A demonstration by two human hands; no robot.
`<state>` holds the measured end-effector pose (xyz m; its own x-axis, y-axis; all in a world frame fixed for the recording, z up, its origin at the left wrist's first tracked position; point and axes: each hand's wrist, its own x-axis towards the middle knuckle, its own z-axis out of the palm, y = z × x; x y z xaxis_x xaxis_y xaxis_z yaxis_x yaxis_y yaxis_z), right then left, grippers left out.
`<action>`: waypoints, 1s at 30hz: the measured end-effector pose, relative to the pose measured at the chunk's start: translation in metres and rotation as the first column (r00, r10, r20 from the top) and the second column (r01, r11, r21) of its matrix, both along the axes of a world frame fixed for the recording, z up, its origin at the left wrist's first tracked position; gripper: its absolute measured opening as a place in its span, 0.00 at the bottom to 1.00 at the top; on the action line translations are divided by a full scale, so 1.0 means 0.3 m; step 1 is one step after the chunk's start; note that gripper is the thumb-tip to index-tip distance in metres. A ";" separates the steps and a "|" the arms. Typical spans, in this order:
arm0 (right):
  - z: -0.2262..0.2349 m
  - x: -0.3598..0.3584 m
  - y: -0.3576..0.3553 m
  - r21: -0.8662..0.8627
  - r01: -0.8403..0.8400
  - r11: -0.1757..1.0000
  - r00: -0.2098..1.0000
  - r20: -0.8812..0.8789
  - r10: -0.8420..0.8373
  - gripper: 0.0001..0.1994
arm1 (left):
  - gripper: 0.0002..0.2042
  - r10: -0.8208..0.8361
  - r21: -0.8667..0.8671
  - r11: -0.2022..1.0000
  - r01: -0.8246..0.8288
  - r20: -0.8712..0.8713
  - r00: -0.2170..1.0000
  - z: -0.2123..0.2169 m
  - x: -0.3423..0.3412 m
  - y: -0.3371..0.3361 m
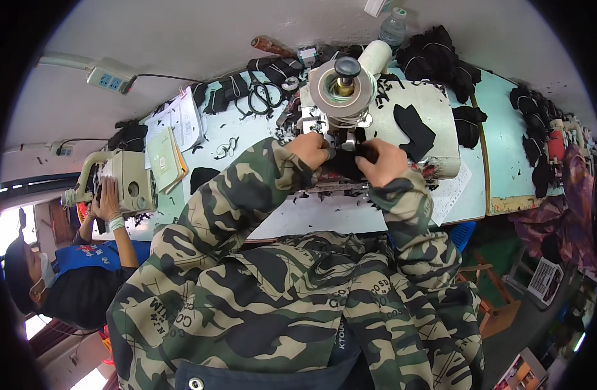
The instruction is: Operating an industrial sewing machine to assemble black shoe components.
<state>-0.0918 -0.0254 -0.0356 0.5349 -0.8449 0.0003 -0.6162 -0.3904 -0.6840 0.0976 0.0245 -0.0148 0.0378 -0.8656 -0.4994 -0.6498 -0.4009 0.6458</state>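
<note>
A piece of black fabric lies at the front of a cream sewing machine, below the machine's thread reel. My left hand is closed on the fabric's left side, with its fingers curled close to the needle area. On the other side my right hand pinches the same cloth between thumb and fingers. Parts of the fabric are hidden under my fingers. A second black piece, bent like a sock, rests flat on the machine's top, to the right of my right hand.
Black scissors, small snips and papers lie to the left. Black bundles and a plastic bottle stand along the wall. A co-worker's hand touches another machine at far left.
</note>
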 end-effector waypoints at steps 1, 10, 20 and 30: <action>0.010 -0.021 0.019 0.009 -0.001 1.000 1.000 -0.011 0.001 0.15 | 0.11 -0.005 -0.002 1.000 0.005 -0.005 1.000 0.005 -0.001 0.008; 0.165 -0.175 -0.102 -0.509 0.426 0.748 0.848 0.513 -0.133 0.07 | 0.11 -0.092 -0.149 0.963 0.226 0.607 0.790 -0.242 0.320 0.353; 0.012 -0.207 -0.078 -0.465 0.190 0.865 0.971 0.217 -0.096 0.15 | 0.08 -0.276 -0.105 0.887 0.450 0.661 0.698 -0.271 0.330 0.330; -0.062 -0.106 0.207 0.420 -0.498 0.759 0.780 0.600 0.179 0.09 | 0.12 -0.546 -0.093 0.805 0.585 0.265 0.794 -0.006 0.173 0.245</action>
<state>-0.1236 0.0366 -0.0543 0.8375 -0.5454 -0.0338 -0.0264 0.0214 -0.9994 0.1496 0.0981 -0.0166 -0.3954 -0.8324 -0.3883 -0.8557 0.1803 0.4850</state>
